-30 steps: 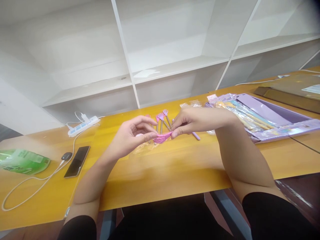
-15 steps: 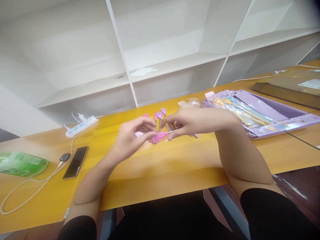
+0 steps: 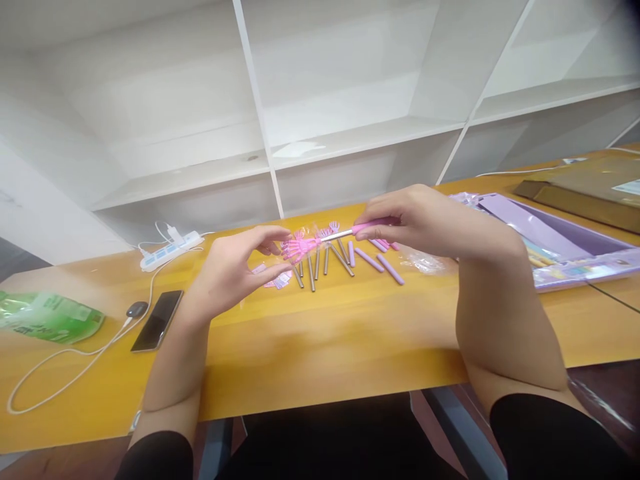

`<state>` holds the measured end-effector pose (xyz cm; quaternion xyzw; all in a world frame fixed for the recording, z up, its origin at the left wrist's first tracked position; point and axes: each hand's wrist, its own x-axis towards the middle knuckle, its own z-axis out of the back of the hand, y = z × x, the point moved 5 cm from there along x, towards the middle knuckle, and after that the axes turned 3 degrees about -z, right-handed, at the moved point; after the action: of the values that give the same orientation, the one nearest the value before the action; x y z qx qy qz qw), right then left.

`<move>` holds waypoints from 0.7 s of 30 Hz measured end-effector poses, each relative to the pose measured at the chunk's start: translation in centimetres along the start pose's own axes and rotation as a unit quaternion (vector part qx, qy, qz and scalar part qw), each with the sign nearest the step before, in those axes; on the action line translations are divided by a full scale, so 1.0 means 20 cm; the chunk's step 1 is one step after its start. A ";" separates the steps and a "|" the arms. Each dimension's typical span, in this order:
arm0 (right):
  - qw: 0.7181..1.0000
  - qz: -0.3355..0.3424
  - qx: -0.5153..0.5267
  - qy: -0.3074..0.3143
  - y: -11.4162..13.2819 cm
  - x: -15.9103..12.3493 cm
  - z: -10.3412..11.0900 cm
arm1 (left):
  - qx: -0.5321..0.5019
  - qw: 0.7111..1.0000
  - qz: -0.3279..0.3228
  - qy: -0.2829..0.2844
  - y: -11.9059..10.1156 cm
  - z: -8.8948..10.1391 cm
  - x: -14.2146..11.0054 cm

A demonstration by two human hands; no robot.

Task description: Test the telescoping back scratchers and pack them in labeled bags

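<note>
A pink back scratcher (image 3: 337, 236) with a claw-shaped head and a metal rod is held level above the table. My right hand (image 3: 400, 217) is closed around its pink handle. At the other end, my left hand (image 3: 245, 263) has thumb and fingers about the claw head, holding it by the tips. Some clear plastic shows beside the head. Behind and below lie several claw heads with metal rods (image 3: 317, 265), in pink and purple. Several loose purple handles (image 3: 390, 269) lie to their right, and small printed cards (image 3: 278, 279) lie by my left thumb.
A purple box (image 3: 575, 273) with packaged sticks stands at the right, with a cardboard box (image 3: 580, 200) behind it. Clear plastic wrappers (image 3: 425, 261) lie near my right wrist. At left are a phone (image 3: 157, 321), a power strip (image 3: 171, 251), a cable and a green pouch (image 3: 55, 316).
My right hand has moved up and right along the back scratcher onto its handle, so the metal rod shows. The rods and handles on the table are less covered.
</note>
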<state>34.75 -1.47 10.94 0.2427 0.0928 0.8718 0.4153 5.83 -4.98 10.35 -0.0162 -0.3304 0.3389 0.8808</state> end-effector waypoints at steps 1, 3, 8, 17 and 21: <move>1.000 0.002 0.002 -0.001 0.01 0.00 0.00 | 0.025 1.000 -0.011 0.010 -0.01 0.00 -0.01; 1.000 0.007 0.004 -0.004 0.01 -0.01 0.00 | 0.064 0.997 -0.029 0.036 -0.02 -0.02 -0.02; 1.000 0.011 0.001 -0.004 0.00 -0.01 -0.01 | 0.122 0.990 -0.065 0.023 -0.04 -0.04 -0.03; 0.999 0.040 -0.014 -0.033 0.00 -0.02 -0.01 | 0.105 0.990 -0.093 -0.008 -0.04 -0.04 -0.02; 0.997 0.057 -0.016 -0.058 0.01 -0.03 0.00 | 0.101 0.988 -0.110 -0.037 -0.05 -0.03 -0.01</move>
<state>34.92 -2.10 10.73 0.2913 0.0400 0.8798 0.3734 6.66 -5.86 10.09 0.1220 -0.3269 0.2715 0.8969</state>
